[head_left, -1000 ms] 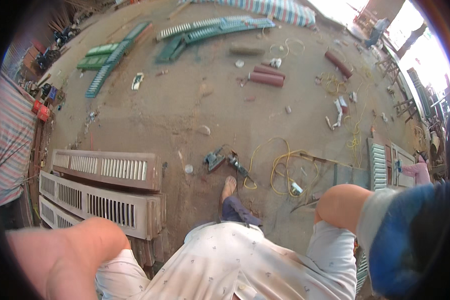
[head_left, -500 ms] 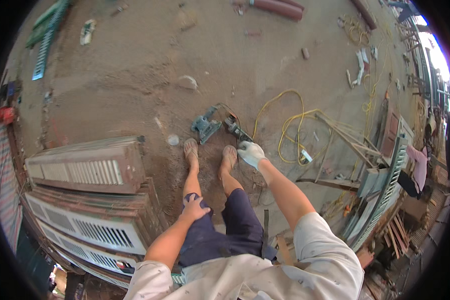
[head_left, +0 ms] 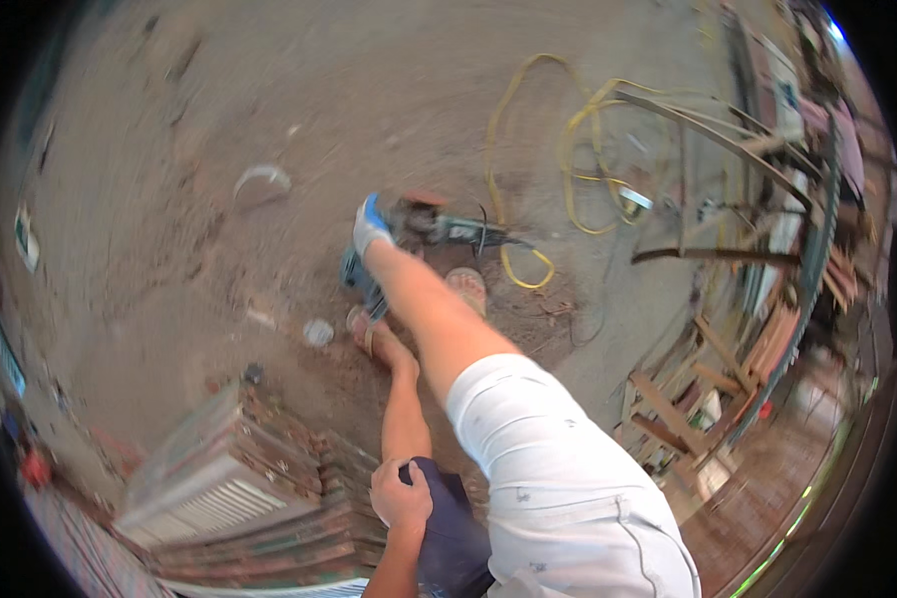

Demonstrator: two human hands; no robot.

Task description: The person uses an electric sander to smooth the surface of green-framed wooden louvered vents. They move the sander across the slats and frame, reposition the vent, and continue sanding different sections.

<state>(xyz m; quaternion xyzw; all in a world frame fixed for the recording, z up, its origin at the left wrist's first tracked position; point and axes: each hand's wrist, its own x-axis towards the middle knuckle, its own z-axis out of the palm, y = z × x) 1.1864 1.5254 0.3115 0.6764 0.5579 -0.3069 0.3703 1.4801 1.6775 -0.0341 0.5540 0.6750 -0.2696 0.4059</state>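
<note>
My right hand (head_left: 372, 227), in a white glove with blue on the fingers, reaches down in front of my feet. It is over the upper end of a teal power tool with a flat base (head_left: 355, 271), close beside the head of an angle grinder (head_left: 458, 231). Motion blur and my forearm hide whether its fingers grip anything. The grinder lies on the dirt with a reddish part (head_left: 425, 198) at its head and its cord trailing right. My bare left hand (head_left: 402, 493) rests on my left thigh (head_left: 447, 513), fingers loosely spread over the dark shorts and holding nothing.
A yellow cable (head_left: 568, 149) loops over the ground beyond the grinder. Louvered shutter panels (head_left: 229, 498) are stacked at the lower left. Wooden frames (head_left: 738, 254) and scrap boards (head_left: 678, 419) crowd the right. A round clear object (head_left: 317, 332) lies beside my left foot.
My right hand has moved left from the grinder's rear end to beside its head, over the teal tool. The view has turned and shifted right. My left hand stays on my thigh.
</note>
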